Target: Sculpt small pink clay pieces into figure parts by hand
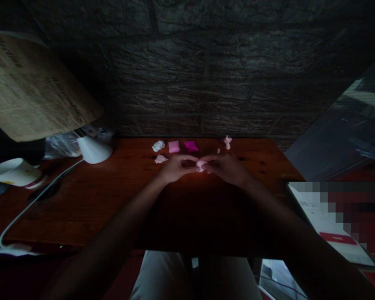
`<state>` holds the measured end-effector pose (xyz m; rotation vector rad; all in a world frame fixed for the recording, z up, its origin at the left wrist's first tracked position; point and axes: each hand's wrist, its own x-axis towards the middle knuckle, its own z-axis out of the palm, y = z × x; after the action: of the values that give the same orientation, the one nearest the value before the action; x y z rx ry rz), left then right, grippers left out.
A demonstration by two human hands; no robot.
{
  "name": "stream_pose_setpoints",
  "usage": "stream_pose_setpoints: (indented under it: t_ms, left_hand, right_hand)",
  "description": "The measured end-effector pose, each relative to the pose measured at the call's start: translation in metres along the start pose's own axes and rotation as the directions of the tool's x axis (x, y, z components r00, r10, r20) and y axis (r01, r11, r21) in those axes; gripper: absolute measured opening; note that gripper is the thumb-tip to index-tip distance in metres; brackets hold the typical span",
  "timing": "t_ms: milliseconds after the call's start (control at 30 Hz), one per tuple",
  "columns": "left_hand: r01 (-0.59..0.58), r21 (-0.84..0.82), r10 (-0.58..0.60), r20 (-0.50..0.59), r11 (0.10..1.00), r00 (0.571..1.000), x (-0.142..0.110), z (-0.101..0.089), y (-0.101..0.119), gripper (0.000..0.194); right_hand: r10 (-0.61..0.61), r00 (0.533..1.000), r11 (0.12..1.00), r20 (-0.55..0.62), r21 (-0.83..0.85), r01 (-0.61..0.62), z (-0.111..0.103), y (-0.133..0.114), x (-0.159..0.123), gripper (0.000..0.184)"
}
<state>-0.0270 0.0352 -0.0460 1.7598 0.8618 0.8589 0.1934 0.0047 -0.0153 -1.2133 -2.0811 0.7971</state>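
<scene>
Between my two hands is a small lump of pale pink modelling clay (201, 166), pinched by the fingertips from both sides. My left hand (178, 167) is closed on its left side, and my right hand (226, 167) on its right. Behind them on the wooden table lie a white clay lump (158, 146), a pink block (174, 146) and a magenta block (191, 146). A flat pale pink scrap (161, 159) rests just left of my left hand. Beyond my right hand stands a pale pink shaped piece (227, 142), with a tiny pink bit (218, 150) beside it.
At the left stand a lamp with a printed shade (40, 89) and white base (93, 150), and a paper cup (15, 173). A white cord (40, 195) crosses the table (90, 212). A tablet-like screen (325, 225) sits at the right edge; a brick wall (187, 66) rises behind.
</scene>
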Motion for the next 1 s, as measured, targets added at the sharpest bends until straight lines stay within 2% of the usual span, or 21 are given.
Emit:
stream_pose_setpoints:
  t_ms: [200,433,700,1000]
  left_hand:
    - [-0.059,0.066,0.059,-0.003,0.996,0.998,0.0002,0.0087,-0.0041,0.027]
    - [-0.065,0.097,0.066,-0.01,0.993,0.998,-0.0005,0.0102,-0.0017,0.02]
    - [-0.057,0.062,0.057,0.001,0.996,0.998,0.0004,0.0102,-0.0044,0.024]
    - [-0.072,0.056,0.072,0.005,0.996,0.997,0.0004,0.0091,-0.0032,0.024]
  right_hand:
    - [-0.058,0.998,0.998,-0.01,-0.032,0.057,-0.0002,0.0041,0.0001,0.025]
    - [-0.102,0.995,0.986,-0.007,-0.13,0.1,-0.0061,0.0037,0.0007,0.023]
    - [-0.116,0.982,0.986,-0.152,-0.135,0.096,-0.0022,0.0014,0.0014,0.02]
    - [-0.223,0.973,0.953,-0.066,-0.224,0.204,-0.0025,0.0047,0.0007,0.031]
